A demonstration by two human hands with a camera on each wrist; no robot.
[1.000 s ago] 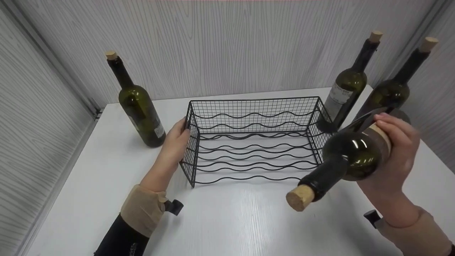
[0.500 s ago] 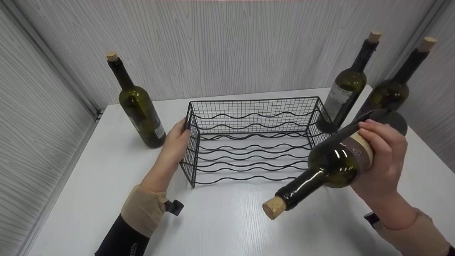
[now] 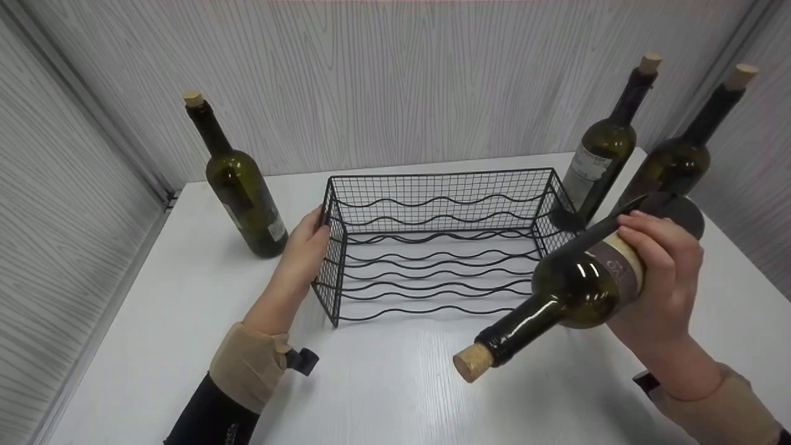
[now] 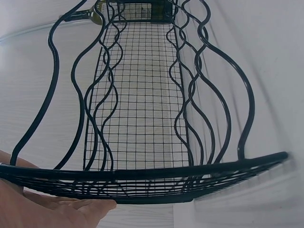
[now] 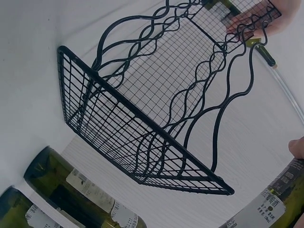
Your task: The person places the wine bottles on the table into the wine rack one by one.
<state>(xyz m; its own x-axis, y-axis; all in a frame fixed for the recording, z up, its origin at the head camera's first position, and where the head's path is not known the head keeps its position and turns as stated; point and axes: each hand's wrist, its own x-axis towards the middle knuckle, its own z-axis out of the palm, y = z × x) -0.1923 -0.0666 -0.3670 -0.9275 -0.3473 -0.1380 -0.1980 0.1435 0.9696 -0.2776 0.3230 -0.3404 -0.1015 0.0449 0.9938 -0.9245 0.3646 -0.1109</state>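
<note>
Since one second earlier, the held wine bottle point(image 3: 575, 290) and the right hand point(image 3: 667, 284) have clearly moved: together they came leftward and a little nearer to the person, and the neck point(image 3: 524, 326) is now turned more to the left, so that more of the label point(image 3: 618, 270) shows. From half a second earlier, the shift is very small.

Largest is one white table point(image 3: 408, 383). On it stands one black wire wine rack point(image 3: 442, 174), with mesh walls and wavy rods; its place is the same as before. Of wine bottles I count four: the held one, the left bottle point(image 3: 238, 185) beside the rack, and at the other side the inner right bottle point(image 3: 602, 148) and the outer right bottle point(image 3: 676, 157). These three are upright and did not move.

The held wine bottle appears over the rack's right front corner in the head view; the right wrist view shows a gap between them. It is tilted, its long axis running slantwise from the base at upper right to the neck at lower left.

Two hands are present. The right hand is clamped around the bottle's body, with fingers curled. The left hand point(image 3: 304, 247) holds the left end of the rack, as earlier; its fingers are partly hidden.

Smallest are four corks, one in each bottle; the held bottle's cork point(image 3: 473, 363) points to lower left.
</note>
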